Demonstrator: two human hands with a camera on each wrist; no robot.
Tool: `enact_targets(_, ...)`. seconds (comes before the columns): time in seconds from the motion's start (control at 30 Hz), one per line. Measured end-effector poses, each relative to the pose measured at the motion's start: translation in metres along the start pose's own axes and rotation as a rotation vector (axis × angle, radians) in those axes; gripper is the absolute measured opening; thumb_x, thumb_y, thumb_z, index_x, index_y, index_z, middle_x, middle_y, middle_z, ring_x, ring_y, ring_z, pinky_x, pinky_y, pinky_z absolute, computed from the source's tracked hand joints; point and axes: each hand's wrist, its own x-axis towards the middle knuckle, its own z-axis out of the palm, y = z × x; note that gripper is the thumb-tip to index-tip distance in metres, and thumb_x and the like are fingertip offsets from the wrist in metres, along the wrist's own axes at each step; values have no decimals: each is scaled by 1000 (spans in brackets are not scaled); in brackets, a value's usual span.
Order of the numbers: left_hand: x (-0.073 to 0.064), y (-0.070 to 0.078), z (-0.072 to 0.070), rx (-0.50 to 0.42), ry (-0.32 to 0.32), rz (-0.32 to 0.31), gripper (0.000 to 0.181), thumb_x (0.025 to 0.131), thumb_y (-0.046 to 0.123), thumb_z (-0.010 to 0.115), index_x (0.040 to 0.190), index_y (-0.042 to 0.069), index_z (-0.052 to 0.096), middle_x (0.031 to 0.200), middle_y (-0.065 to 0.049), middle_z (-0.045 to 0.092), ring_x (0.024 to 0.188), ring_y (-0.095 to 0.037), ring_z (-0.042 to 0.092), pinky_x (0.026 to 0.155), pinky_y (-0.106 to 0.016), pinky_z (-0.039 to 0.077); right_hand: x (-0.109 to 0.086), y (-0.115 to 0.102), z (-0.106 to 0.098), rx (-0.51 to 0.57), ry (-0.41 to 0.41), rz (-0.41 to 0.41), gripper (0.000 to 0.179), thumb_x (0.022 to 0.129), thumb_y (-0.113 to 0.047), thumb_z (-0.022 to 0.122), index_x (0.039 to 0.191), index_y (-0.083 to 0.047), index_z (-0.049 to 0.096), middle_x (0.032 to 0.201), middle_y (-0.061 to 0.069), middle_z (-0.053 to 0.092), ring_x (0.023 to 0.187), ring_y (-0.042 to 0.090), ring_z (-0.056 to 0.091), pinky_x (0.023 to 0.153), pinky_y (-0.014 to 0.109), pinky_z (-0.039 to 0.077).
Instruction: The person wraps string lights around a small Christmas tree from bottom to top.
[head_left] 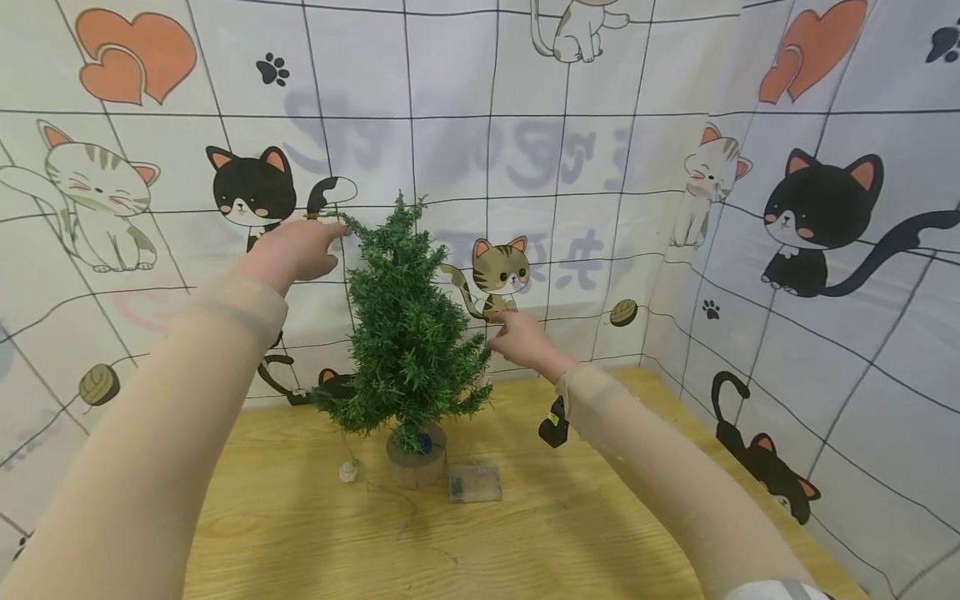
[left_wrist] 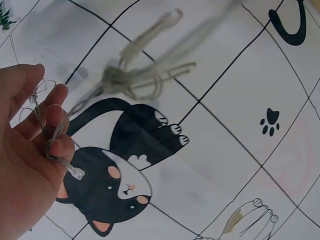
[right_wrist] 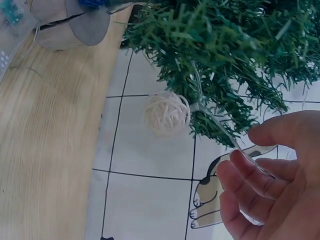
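A small green artificial Christmas tree (head_left: 408, 325) stands upright between my hands. At its upper left, my left hand (head_left: 296, 250) holds the thin clear wire of string lights (left_wrist: 54, 136) in curled fingers. The left wrist view also shows a blurred, knotted bundle of wire (left_wrist: 117, 79) in front of those fingers. Beside the lower right branches, my right hand (head_left: 522, 340) has wire (right_wrist: 227, 134) of the string lights between its thumb and curled fingers. On that wire, a white woven ball (right_wrist: 167, 114) hangs against the branches.
The tree's round base (head_left: 415, 471) stands on a wooden table (head_left: 300, 542). Another whitish ball (head_left: 348, 472) lies left of it. To the right are a clear flat case (head_left: 475, 490) and a black object (head_left: 554, 427). A cat-patterned sheet (head_left: 450, 158) hangs close behind.
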Motion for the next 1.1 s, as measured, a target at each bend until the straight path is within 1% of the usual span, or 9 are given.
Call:
enact_targets(0.1,-2,-8,8,-3,4,-19,56,96,8,42,151,7,31,145,-27,39,89,-37,54,69,-47,40,2,0,5,32,-5,-19,51,96,-13,55,144,-1,43,108,16,66,80,24,63,60,31,43)
enact_targets(0.2,-4,-16,16,4,-3,-39,54,96,9,44,149,4,33,144,-28,40,109,-45,52,80,-54,43,4,0,8,48,-7,-43,49,97,-15,52,143,-2,45,125,21,59,101,29,61,68,35,42)
enact_targets(0.27,-6,-23,21,-2,-13,-54,54,96,10,45,148,3,35,144,-29,39,123,-50,43,90,-61,40,4,-1,9,71,-15,-54,48,98,-16,51,143,-3,45,130,21,56,110,31,58,72,37,42)
enact_targets(0.33,-9,-30,26,-7,-20,-67,54,96,11,46,147,1,35,144,-29,38,128,-52,36,96,-64,35,5,-2,10,88,-25,-64,47,98,-17,50,143,-4,46,133,21,54,114,32,55,74,39,42)
enact_targets(0.5,-17,-47,38,-3,-27,-105,54,93,12,48,143,-4,39,143,-32,37,129,-54,34,97,-65,33,5,-4,14,94,-78,-58,45,99,-19,51,142,-8,48,137,18,51,121,31,51,82,42,44)
enact_targets(0.7,-25,-63,52,-4,-42,-118,53,91,11,48,140,-7,41,140,-34,39,127,-56,35,100,-65,31,4,0,18,49,-122,-86,45,100,-17,52,143,-8,47,136,15,53,119,30,53,85,42,46)
enact_targets(0.9,-33,-75,67,-38,-81,-144,53,91,13,48,139,-8,41,140,-34,39,126,-57,35,98,-67,31,3,5,19,11,-117,-160,46,99,-8,53,144,-7,46,138,16,51,113,29,57,71,34,45)
enact_targets(1.03,-40,-82,78,-41,-89,-140,54,91,14,48,138,-10,41,138,-36,39,125,-58,36,97,-67,32,1,7,20,-2,-126,-159,47,98,-6,52,144,-9,46,126,18,58,102,27,59,62,32,40)
enact_targets(1.1,-45,-86,84,-49,-97,-144,54,92,15,49,138,-11,40,138,-36,40,124,-58,36,97,-67,32,0,7,20,-8,-129,-154,47,97,-6,53,144,-9,46,119,17,60,96,25,59,63,33,41)
